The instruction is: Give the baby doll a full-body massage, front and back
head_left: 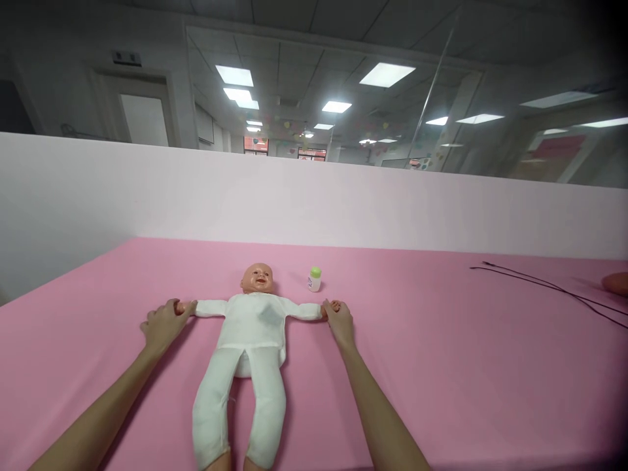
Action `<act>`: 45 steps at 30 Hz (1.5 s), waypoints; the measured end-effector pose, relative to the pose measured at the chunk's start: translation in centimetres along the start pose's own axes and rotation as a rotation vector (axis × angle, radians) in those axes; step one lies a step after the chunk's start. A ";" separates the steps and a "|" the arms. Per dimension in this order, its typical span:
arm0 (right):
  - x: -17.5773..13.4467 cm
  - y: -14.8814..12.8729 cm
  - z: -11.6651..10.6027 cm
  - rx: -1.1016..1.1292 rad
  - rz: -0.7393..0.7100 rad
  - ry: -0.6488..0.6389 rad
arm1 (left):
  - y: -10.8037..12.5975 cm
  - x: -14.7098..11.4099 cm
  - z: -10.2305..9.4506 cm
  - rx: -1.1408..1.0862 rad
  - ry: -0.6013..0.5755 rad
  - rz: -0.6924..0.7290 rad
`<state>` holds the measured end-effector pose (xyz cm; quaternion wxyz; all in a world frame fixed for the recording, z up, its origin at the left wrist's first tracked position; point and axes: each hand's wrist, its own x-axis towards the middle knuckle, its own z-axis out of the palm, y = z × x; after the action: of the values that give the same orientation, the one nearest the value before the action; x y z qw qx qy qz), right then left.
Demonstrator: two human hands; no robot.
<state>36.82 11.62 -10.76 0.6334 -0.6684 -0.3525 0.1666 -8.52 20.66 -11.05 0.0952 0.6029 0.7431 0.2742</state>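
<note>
A bottle (pixel 314 282) with a green cap (pixel 316 271) stands upright on the pink tabletop (pixel 417 353); thin black cables (pixel 564 290) lie at right. Above the white wall (pixel 314 203) show bright ceiling lights (pixel 387 74) and, left, a door (pixel 144 120).

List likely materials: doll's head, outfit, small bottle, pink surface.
Doll's head: probably vinyl or similar plastic; smooth, with glossy highlights.
Outfit: looks like soft woven or knit cloth, matte white; creases and seam lines show.
Small bottle: likely plastic, pale below a bright green cap; too small to be sure.
Pink surface: low-sheen; faint folds suggest a covering, cloth or vinyl unclear.
</note>
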 end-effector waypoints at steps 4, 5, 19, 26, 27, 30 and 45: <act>0.1 0.2 -0.5 -0.173 -0.035 -0.022 | 1.0 -0.7 -0.3 0.014 0.076 -0.002; 0.1 0.1 -0.5 -0.199 -0.045 -0.022 | 1.9 -1.0 -0.6 -0.016 0.141 0.063; 7.1 -3.4 3.1 -0.653 -0.693 -0.203 | 32.0 -4.7 8.7 -1.483 -0.993 -0.295; 9.7 -1.2 3.3 -0.771 -0.729 -0.387 | 34.0 -4.0 10.9 -1.509 -1.013 -0.337; 10.0 -1.3 3.2 -0.760 -0.722 -0.397 | 33.9 -4.0 10.7 -1.510 -1.024 -0.336; 9.8 -1.9 3.1 -0.720 -0.704 -0.423 | 33.3 -3.9 9.5 -1.514 -1.051 -0.329; -7.8 -11.1 7.7 -0.109 -0.514 -0.397 | 24.4 -10.8 -0.2 -1.785 -1.167 -0.012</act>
<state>23.34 11.31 -2.89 0.5370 -0.5447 -0.6348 0.1093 14.70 13.37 -0.19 0.8450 0.3495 0.1157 0.3878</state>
